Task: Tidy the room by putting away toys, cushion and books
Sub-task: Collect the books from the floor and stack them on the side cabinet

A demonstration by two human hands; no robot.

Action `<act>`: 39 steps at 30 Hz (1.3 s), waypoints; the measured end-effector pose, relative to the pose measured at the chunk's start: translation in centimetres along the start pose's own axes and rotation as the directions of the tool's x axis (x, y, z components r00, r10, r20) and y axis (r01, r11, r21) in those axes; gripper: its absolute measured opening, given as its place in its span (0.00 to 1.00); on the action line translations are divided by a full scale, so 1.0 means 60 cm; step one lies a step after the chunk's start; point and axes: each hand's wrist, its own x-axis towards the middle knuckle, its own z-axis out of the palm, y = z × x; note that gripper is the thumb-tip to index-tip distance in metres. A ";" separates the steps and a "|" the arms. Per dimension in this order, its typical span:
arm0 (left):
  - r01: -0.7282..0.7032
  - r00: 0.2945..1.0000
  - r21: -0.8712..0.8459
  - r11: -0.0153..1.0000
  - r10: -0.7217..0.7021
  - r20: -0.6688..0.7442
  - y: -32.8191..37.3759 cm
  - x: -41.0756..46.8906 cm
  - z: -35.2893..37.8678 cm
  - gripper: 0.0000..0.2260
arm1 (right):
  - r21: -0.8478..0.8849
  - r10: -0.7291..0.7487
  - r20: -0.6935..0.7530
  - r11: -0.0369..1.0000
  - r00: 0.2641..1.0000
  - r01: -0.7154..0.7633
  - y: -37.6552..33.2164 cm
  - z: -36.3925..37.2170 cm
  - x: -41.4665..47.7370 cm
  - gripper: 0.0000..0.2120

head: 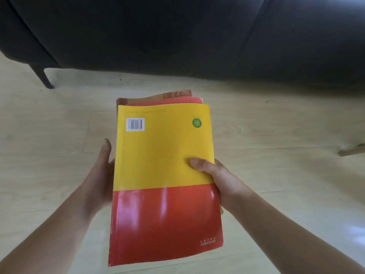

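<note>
Books step: stack of books (164, 155) carried above floor (276, 119), right hand (219, 180) pinching thumb-on-top, left hand (96, 175) bracing edge, fingers hidden; next needs a shelf.

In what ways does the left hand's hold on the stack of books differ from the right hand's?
The right hand lays its thumb on the top cover of the stack of books; the left hand is off the cover, against the left edge. The left hand's visible digit points straight ahead; the right thumb points inward. Both support the stack.
</note>
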 end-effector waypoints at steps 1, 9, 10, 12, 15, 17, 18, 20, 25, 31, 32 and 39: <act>-0.014 0.999 0.000 1.000 0.014 0.038 0.014 -0.005 0.001 0.21 | 0.014 -0.017 -0.004 1.000 1.000 0.017 -0.012 0.000 -0.018 0.37; 0.158 0.967 0.057 0.986 -0.166 0.191 0.151 -0.146 0.174 0.27 | 0.069 -0.061 -0.087 0.995 0.994 0.068 -0.211 0.005 -0.285 0.35; 0.146 0.964 0.114 0.983 -0.168 0.208 0.178 -0.183 0.221 0.30 | 0.081 -0.057 -0.110 0.994 0.992 0.066 -0.239 0.008 -0.325 0.34; 0.109 0.939 0.275 0.955 -0.190 0.287 0.251 -0.272 0.323 0.34 | 0.107 -0.041 -0.163 0.992 0.986 0.059 -0.303 0.015 -0.421 0.31; 0.039 0.904 0.473 0.880 -0.232 0.358 0.348 -0.397 0.473 0.36 | 0.157 -0.020 -0.263 0.986 0.965 0.063 -0.408 0.024 -0.588 0.29; -0.006 0.887 0.559 0.829 -0.254 0.385 0.404 -0.477 0.579 0.37 | 0.167 -0.021 -0.319 0.983 0.948 0.078 -0.477 0.028 -0.696 0.32; -0.013 0.875 0.576 0.817 -0.270 0.402 0.424 -0.512 0.623 0.40 | 0.183 -0.025 -0.334 0.979 0.942 0.090 -0.506 0.031 -0.750 0.30; -0.045 0.868 0.604 0.796 -0.268 0.419 0.464 -0.584 0.717 0.44 | 0.199 -0.046 -0.374 0.971 0.926 0.129 -0.565 0.029 -0.855 0.22; -0.116 0.834 0.625 0.772 -0.266 0.484 0.520 -0.739 0.913 0.39 | 0.238 -0.070 -0.455 0.951 0.888 0.197 -0.656 0.013 -1.070 0.31; -0.155 0.808 0.687 0.710 -0.309 0.502 0.507 -0.838 1.081 0.40 | 0.279 -0.071 -0.567 0.921 0.820 0.273 -0.685 -0.016 -1.243 0.23; -0.156 0.794 0.691 0.706 -0.326 0.513 0.499 -0.838 1.106 0.40 | 0.290 -0.064 -0.583 0.915 0.810 0.281 -0.684 -0.028 -1.262 0.24; -0.143 0.753 0.715 0.684 -0.393 0.527 0.430 -0.761 1.276 0.22 | 0.370 0.017 -0.660 0.877 0.751 0.306 -0.697 -0.146 -1.332 0.23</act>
